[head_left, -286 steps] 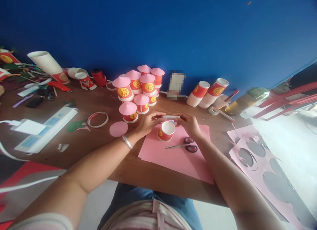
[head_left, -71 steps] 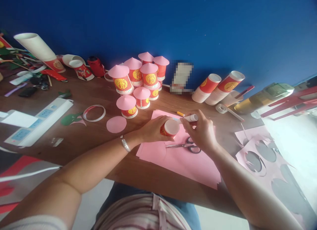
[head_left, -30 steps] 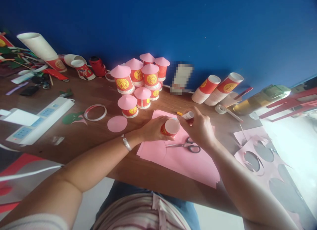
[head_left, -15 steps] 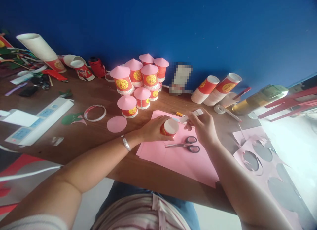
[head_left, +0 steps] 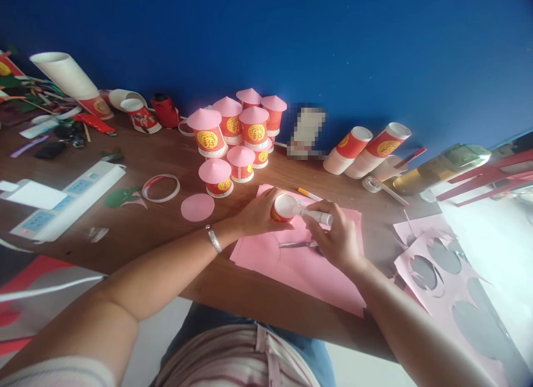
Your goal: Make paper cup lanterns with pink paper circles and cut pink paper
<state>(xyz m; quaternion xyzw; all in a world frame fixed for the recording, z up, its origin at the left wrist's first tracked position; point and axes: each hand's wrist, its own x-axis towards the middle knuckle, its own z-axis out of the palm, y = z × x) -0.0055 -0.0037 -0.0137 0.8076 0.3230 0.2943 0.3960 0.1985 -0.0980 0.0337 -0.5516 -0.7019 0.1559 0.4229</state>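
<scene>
My left hand (head_left: pixel 263 212) is closed around a red paper cup (head_left: pixel 276 215) with its white round end facing up. In my right hand (head_left: pixel 336 235) is a white glue tube (head_left: pixel 318 215), its narrow tip pointing left at the cup's rim; whether they touch I cannot tell. Both hands are over a stack of pink paper (head_left: pixel 308 276). Scissors (head_left: pixel 296 244) lie on that paper, their handles mostly hidden under my right hand. A pink paper disc (head_left: pixel 197 207) lies on the table left of my left wrist. Beyond it stand several red cups with pink cone tops (head_left: pixel 214 171).
Stacked paper cups (head_left: pixel 353 142) lean at the back right beside a tape roll (head_left: pixel 370 184) and a gold-coloured bottle (head_left: pixel 433 170). Cut pink scraps (head_left: pixel 406 263) lie at right. A white power strip (head_left: pixel 70 201) and a tape ring (head_left: pixel 161 188) are at left. A blue wall (head_left: pixel 266 37) closes off the back.
My right hand has moved down and turned the white glue tube, bringing its tip to the cup's rim. The hand now covers the scissors' handles. My left hand keeps the cup nearly in place.
</scene>
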